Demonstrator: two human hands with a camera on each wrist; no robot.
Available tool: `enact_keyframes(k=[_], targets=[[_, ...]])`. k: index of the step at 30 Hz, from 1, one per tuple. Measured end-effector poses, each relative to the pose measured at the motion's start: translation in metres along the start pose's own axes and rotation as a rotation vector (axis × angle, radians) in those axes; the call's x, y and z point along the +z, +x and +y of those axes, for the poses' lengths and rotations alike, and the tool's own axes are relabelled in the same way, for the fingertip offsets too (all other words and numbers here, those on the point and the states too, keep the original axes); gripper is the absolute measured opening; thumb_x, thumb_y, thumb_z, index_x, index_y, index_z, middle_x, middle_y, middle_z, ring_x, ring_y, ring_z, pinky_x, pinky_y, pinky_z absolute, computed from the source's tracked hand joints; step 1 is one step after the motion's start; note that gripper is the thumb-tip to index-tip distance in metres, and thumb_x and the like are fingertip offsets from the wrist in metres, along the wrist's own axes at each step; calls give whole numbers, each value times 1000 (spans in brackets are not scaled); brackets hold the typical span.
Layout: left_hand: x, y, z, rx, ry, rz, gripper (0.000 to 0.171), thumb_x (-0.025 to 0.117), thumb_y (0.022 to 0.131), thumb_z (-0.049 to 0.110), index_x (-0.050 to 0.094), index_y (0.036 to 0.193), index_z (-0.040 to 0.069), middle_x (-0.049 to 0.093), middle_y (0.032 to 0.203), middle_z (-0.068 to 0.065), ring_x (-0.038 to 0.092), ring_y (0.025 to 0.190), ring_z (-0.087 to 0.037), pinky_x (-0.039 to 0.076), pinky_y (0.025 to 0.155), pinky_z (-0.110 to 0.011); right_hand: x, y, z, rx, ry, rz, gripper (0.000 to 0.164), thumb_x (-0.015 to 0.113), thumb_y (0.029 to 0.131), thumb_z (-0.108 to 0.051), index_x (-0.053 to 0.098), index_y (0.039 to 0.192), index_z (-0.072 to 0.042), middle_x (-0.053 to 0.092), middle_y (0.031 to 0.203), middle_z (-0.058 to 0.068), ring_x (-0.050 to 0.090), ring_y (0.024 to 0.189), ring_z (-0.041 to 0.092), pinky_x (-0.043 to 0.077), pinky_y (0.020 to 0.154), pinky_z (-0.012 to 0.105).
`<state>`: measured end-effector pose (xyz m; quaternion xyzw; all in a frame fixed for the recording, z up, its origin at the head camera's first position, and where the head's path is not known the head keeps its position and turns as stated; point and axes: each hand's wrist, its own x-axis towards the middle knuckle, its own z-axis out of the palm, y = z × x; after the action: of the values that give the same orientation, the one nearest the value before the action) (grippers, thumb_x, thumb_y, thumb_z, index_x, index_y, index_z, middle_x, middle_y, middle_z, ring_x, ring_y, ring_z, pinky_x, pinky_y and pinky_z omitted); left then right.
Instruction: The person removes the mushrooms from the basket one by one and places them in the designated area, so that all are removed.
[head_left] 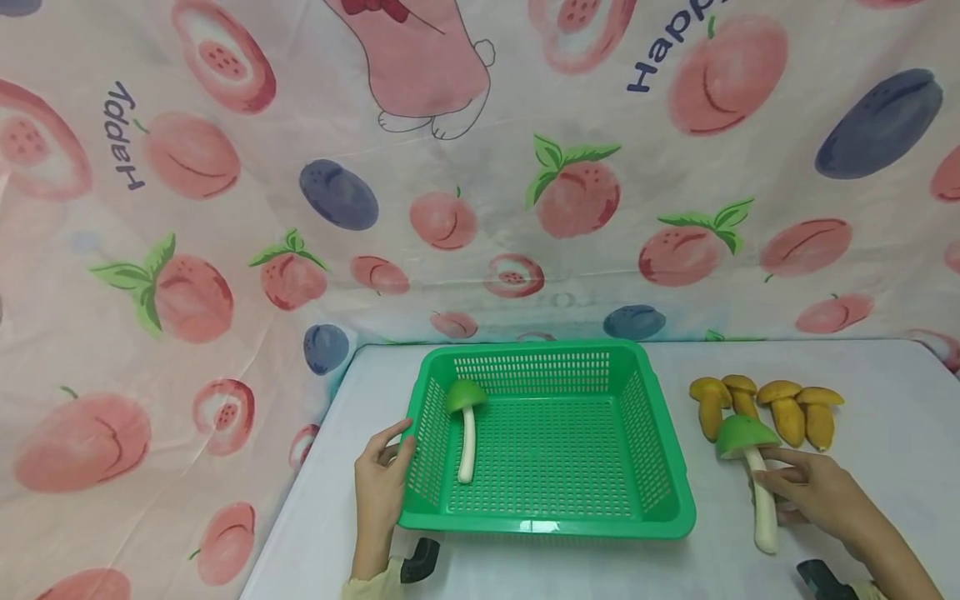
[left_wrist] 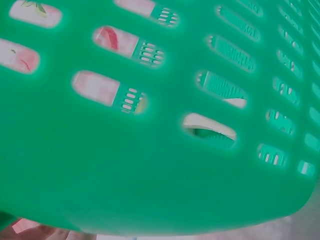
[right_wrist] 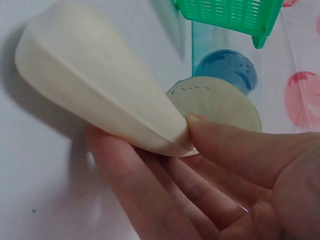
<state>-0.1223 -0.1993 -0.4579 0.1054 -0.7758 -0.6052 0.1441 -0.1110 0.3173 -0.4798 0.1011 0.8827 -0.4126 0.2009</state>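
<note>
Between the thumb and fingers of my right hand [head_left: 819,492] is the white stem of a toy mushroom with a green cap [head_left: 748,436]. Seen up close in the right wrist view, the thick end of the stem [right_wrist: 95,75] points toward the camera, with the pale underside of the cap beyond. My left hand [head_left: 384,477] grips the left rim of a green plastic basket [head_left: 540,525]; its fingers show partly at the lower left of the left wrist view. Inside the basket, on its left side, lies another green-capped mushroom [head_left: 467,433].
Several yellow-brown toy mushrooms [head_left: 783,408] lie in a row just beyond my right hand, right of the basket. Everything rests on a white table [head_left: 300,533]. A fruit-printed cloth [head_left: 465,167] hangs behind it and at the left.
</note>
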Motion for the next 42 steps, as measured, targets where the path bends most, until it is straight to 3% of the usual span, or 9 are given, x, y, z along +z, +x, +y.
enact_keyframes(k=[6, 17, 25, 33, 42], targets=[[0, -1, -1, 8, 2, -5, 32, 65, 98, 16, 66, 128, 5, 57, 133, -16, 68, 105, -25, 53, 71, -20, -1, 1, 1, 17, 4, -3, 77, 65, 96, -35, 33, 140, 20, 65, 110, 35, 71, 83, 26, 59, 69, 37], [1, 0, 0, 18, -1, 12, 28, 66, 97, 15, 69, 124, 8, 59, 129, -13, 69, 97, -16, 54, 71, -21, -2, -1, -1, -12, -10, 19, 79, 65, 95, -43, 38, 139, 16, 67, 108, 32, 70, 83, 24, 59, 70, 37], [0, 1, 0, 13, -2, 5, 29, 66, 97, 15, 69, 124, 7, 59, 128, -14, 69, 99, -22, 54, 71, -21, -4, -2, -3, -45, -41, 12, 77, 60, 98, -45, 40, 137, 19, 66, 108, 32, 71, 86, 28, 59, 71, 37], [0, 0, 1, 13, 1, 3, 29, 66, 97, 16, 68, 125, 8, 58, 131, -14, 69, 103, -29, 54, 71, -21, -12, 1, -11, -96, -122, 17, 72, 60, 98, -44, 47, 131, 19, 70, 101, 24, 70, 86, 27, 59, 70, 37], [0, -1, 1, 20, 0, -5, 31, 66, 97, 16, 67, 127, 7, 57, 134, -14, 67, 107, -29, 53, 72, -20, -17, -2, -22, -106, -133, 31, 62, 61, 99, -38, 53, 124, 18, 70, 96, 17, 70, 82, 24, 59, 69, 36]])
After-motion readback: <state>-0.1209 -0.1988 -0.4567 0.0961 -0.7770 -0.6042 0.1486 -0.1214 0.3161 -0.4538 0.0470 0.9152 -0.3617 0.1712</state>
